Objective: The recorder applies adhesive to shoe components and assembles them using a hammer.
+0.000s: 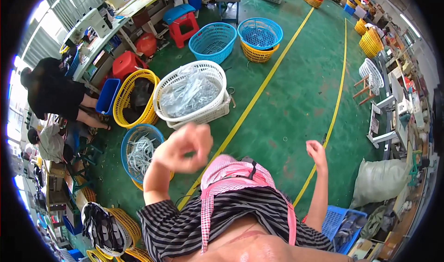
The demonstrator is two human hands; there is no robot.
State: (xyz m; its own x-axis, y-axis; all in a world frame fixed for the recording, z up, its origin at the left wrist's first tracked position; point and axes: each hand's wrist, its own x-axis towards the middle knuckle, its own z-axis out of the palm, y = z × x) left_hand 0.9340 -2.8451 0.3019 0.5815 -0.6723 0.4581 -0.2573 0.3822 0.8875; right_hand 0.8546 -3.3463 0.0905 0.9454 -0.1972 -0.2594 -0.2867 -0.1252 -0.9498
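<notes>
My left hand (177,144) is raised in front of my body, its fingers curled round into a loose ring. Green floor shows through the ring, and nothing is visible in the grip. Below and beside it is a round blue basket (126,154) of pale, strip-like pieces (141,154). Just beyond stands a white basket (222,79) filled with clear plastic bags (192,95) of pale pieces. My right hand (317,152) hangs over the floor near a yellow line, its fingers bent together with nothing seen in them.
Yellow baskets (121,105), a blue bin (109,96) and blue baskets (213,42) stand left and ahead. A person (55,90) bends at the left-hand benches. A stuffed white sack (379,183) and a blue crate (333,220) lie at the right.
</notes>
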